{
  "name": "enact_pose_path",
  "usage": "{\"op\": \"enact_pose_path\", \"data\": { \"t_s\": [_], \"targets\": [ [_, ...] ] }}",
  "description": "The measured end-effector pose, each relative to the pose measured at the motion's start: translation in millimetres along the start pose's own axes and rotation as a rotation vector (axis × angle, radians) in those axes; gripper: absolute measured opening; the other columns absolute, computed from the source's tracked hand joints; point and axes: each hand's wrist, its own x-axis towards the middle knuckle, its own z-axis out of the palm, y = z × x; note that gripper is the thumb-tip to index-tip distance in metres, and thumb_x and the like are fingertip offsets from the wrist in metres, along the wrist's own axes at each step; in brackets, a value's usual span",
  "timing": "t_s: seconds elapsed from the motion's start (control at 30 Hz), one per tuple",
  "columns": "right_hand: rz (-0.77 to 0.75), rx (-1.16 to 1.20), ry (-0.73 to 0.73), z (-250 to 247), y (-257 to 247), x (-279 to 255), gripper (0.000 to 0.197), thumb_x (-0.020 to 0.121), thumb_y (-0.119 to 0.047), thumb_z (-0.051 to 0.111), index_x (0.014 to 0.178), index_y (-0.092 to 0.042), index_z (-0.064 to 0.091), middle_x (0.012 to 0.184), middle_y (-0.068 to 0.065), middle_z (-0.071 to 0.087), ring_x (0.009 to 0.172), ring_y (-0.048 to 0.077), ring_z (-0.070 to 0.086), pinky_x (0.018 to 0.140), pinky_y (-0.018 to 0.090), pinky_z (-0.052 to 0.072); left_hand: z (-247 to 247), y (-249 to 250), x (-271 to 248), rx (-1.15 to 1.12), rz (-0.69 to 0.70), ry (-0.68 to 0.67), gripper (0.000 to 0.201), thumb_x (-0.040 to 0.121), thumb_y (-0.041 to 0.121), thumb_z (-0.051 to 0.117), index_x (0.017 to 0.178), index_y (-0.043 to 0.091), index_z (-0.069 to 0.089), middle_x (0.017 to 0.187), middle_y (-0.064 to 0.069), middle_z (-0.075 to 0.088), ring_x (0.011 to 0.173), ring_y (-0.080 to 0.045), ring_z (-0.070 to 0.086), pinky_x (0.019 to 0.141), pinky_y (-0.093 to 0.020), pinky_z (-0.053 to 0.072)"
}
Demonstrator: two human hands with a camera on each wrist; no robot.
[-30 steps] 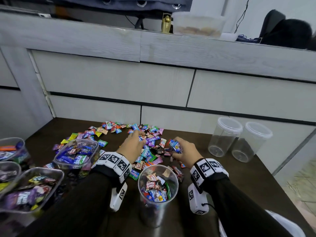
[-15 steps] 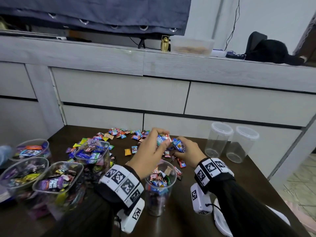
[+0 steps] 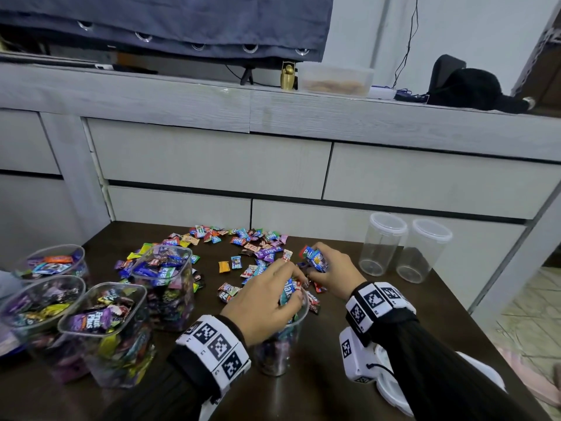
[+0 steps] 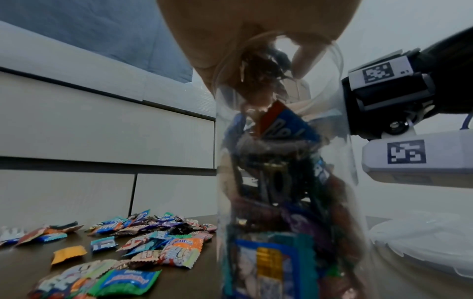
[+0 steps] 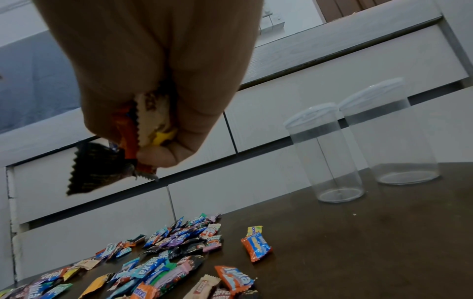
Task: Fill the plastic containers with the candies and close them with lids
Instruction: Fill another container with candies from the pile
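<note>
A tall round clear container (image 3: 280, 344) stands at the table's near middle, partly filled with wrapped candies. My left hand (image 3: 288, 294) is over its mouth, fingers curled round a handful of candies (image 3: 286, 294); in the left wrist view the left hand (image 4: 276, 66) sits at the rim of the container (image 4: 281, 182). My right hand (image 3: 321, 265) hovers just behind the container and grips a bunch of candies (image 3: 314, 258); the right wrist view shows the right hand (image 5: 153, 141) with wrappers (image 5: 151, 125) sticking out. Loose candies (image 3: 261, 250) lie scattered behind.
Several filled lidless containers (image 3: 164, 287) stand at the left. Two empty lidded containers (image 3: 382, 244) (image 3: 425, 250) stand at the right, near the drawer fronts. White lids (image 3: 391, 390) lie by my right forearm. The table's right edge is close.
My left hand lifted a handful from the pile and brought it back to the container's mouth. My right hand stays near the pile, still gripping its candies.
</note>
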Motion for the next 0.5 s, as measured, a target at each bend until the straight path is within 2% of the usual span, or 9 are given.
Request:
{"op": "enact_pose_path", "data": {
  "t_s": [0.07,0.17,0.27,0.37,0.5],
  "targets": [
    [0.000,-0.003,-0.004,-0.8,0.9,-0.8,0.034,0.085,-0.015,0.066,0.116,-0.013,0.053,0.092,-0.002,0.061,0.076,0.008,0.057,0.057,0.006,0.038,-0.9,0.4,-0.3,0.038,0.006,-0.020,0.016,0.091,0.047,0.040,0.103,0.039,0.047,0.101,0.023,0.045,0.095,-0.001,0.052,0.082,-0.031,0.046],
    [0.001,-0.002,-0.005,-1.5,2.4,-1.3,0.032,0.085,-0.014,0.066,0.114,-0.013,0.053,0.091,0.001,0.063,0.073,0.009,0.056,0.054,0.004,0.039,-2.7,3.6,1.2,0.174,0.038,-0.047,0.031,0.092,0.052,0.030,0.101,0.034,0.054,0.099,0.016,0.053,0.087,-0.009,0.056,0.075,-0.035,0.047],
    [0.004,0.004,-0.009,-2.3,3.5,-1.2,0.031,0.085,-0.014,0.066,0.113,-0.013,0.053,0.092,0.002,0.064,0.073,0.010,0.057,0.054,0.006,0.039,-6.2,7.5,5.4,0.426,0.088,-0.048,0.041,0.093,0.048,0.021,0.105,0.031,0.057,0.095,0.010,0.057,0.076,-0.017,0.059,0.063,-0.034,0.043],
    [0.011,-0.001,-0.019,-3.3,3.9,0.0,0.030,0.086,-0.015,0.065,0.113,-0.014,0.052,0.090,-0.001,0.061,0.069,0.008,0.056,0.052,0.006,0.039,-11.3,9.1,10.7,0.606,0.121,-0.088,0.045,0.092,0.045,0.016,0.108,0.030,0.055,0.094,0.007,0.058,0.073,-0.018,0.058,0.055,-0.030,0.036],
    [0.017,-0.007,-0.023,-4.5,3.2,1.9,0.030,0.086,-0.014,0.064,0.113,-0.015,0.051,0.090,0.001,0.061,0.065,0.002,0.054,0.050,0.006,0.040,-15.1,5.3,16.1,0.597,0.144,-0.206,0.027,0.096,0.043,0.033,0.111,0.033,0.053,0.100,0.007,0.063,0.084,-0.016,0.061,0.057,-0.030,0.034]
  ]
}}
